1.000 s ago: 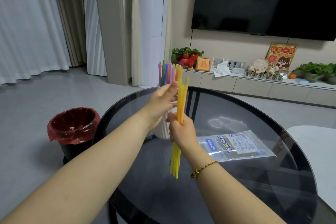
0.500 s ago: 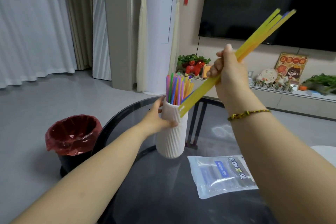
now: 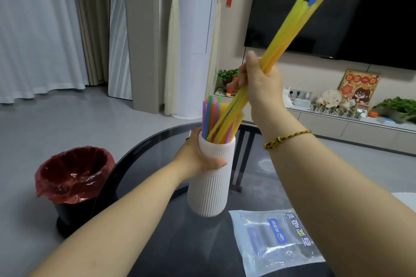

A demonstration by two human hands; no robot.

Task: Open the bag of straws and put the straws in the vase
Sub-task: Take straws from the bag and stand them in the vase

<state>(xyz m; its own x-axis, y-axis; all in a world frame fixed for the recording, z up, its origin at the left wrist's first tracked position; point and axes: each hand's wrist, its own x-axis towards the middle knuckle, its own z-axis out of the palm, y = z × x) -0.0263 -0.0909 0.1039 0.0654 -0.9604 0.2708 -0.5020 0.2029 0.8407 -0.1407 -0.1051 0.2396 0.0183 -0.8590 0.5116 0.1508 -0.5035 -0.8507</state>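
— Right hand (image 3: 263,83) is curling round a bunch of yellow straws (image 3: 286,36), gripping them about midway along. Their lower tips are dipping into the mouth of the vase (image 3: 211,186), and the upper ends are fanning out, slanting up to the right.

— And the left hand (image 3: 198,157)?

— It's wrapping round the vase near the top, thumb across the ribbed front, holding it upright on the table (image 3: 180,249). Coloured straws (image 3: 211,110) are standing inside: purple, green, orange.

— So the job is nearing its end?

— I'd judge so. The bag (image 3: 276,238) is lying flat on the table near the vase, on the near right. It's looking emptied, though I can't be sure through the plastic.

— How are those straws going to behave?

— Light, springy and slick, I'm guessing. A loose grip is asking for them to splay or slip out singly; a hard squeeze is risking a kink. Gripping at the middle is giving good control of the tips. The vase is looking tall, narrow and breakable, so steadying it high up is making sense while the bunch goes in at a slant.

— Anything else about?

— A bin with a red liner (image 3: 72,175) is sitting on the floor, left of the table.
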